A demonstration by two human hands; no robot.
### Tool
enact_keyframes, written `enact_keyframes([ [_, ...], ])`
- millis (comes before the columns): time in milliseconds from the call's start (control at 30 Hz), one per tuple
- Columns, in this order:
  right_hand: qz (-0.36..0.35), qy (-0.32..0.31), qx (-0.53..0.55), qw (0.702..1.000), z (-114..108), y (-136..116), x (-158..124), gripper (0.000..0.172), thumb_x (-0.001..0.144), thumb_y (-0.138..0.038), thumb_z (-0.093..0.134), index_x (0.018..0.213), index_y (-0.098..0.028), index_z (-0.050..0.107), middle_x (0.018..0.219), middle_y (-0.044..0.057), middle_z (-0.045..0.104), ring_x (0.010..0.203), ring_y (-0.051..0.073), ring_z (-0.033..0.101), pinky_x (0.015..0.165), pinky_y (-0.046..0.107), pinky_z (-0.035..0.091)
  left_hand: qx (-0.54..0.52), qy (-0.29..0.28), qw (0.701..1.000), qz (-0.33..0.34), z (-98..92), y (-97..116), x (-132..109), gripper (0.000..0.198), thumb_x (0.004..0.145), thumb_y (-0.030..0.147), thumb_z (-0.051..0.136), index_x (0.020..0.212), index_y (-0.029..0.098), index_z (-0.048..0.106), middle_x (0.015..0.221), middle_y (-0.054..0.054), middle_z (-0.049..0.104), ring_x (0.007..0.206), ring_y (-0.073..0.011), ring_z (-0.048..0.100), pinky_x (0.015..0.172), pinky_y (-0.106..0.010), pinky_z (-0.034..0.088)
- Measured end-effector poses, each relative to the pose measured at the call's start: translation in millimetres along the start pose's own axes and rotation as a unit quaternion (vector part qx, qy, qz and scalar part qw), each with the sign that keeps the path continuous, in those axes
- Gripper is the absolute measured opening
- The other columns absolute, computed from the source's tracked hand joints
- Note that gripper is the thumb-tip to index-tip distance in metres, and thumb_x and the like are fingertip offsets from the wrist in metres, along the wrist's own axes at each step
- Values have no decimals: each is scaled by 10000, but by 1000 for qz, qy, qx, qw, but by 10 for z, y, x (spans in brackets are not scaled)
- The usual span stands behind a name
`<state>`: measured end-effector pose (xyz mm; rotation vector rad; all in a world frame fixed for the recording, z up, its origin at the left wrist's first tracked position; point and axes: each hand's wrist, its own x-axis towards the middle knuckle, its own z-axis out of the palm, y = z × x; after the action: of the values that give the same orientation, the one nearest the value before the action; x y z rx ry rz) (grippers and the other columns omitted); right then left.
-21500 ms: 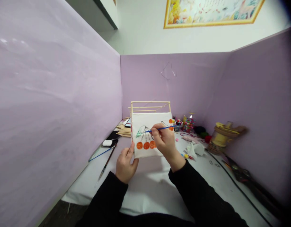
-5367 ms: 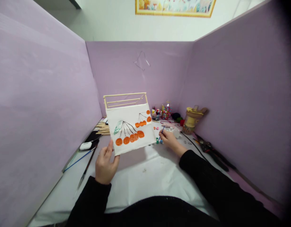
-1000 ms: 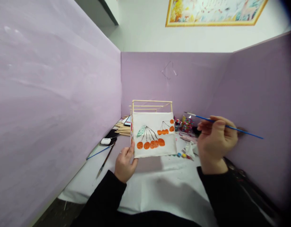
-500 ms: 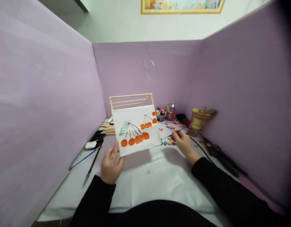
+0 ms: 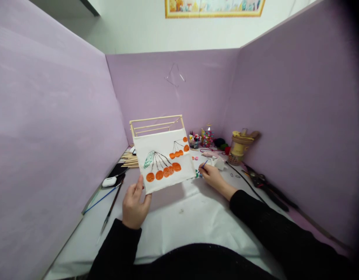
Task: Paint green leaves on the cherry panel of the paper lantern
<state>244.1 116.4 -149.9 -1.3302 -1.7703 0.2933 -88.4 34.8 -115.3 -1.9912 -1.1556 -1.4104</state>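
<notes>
Taking the white painted panel (image 5: 164,160) as the centre of the clock, in front of the person over a white-covered table (image 5: 179,229). Pinching its one lower-left corner, at half past seven, between thumb and fingers of the left hand (image 5: 134,206). Tilted, with the right end higher than the left. Backed by one frame of thin sticks (image 5: 156,118), standing out at twelve o'clock.

Counting on the panel: one green leaf (image 5: 148,160), five orange discs in the lower bunch (image 5: 159,175), partly overlapping, and five more in the upper bunch (image 5: 176,154), towards two o'clock.

Pinching one blue brush (image 5: 205,163) in the right hand (image 5: 211,175), at half past three, apart from the panel and just beside small paint pots (image 5: 197,173). Too hidden to count, those pots; cannot tell of any contact with the brush tip.

Lying at eight o'clock: two more brushes, one with a blue handle (image 5: 102,199), one with a brown handle (image 5: 114,202). At half past eight, one white case (image 5: 109,181); at nine, a bundle of sticks (image 5: 129,160), too overlapped to count. At two o'clock, one jar (image 5: 207,139) of coloured pieces. Near three, three yarn-like balls (image 5: 227,150), one yellow container (image 5: 239,149) and two small loops (image 5: 237,176); farther out, one pair of pliers (image 5: 258,179).
</notes>
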Motion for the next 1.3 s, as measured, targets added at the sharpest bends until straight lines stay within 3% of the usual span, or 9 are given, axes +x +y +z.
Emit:
enact_keyframes([
  [1300, 0, -6, -2, 1000, 30, 21, 22, 230, 831, -351, 438, 806, -177, 586, 688, 28, 620, 621, 150, 536, 638, 264, 399, 8, -4, 1000, -4, -9, -21, -10, 599, 819, 165, 610, 1388, 205, 426, 902, -67, 581, 763, -179, 578, 732, -306, 509],
])
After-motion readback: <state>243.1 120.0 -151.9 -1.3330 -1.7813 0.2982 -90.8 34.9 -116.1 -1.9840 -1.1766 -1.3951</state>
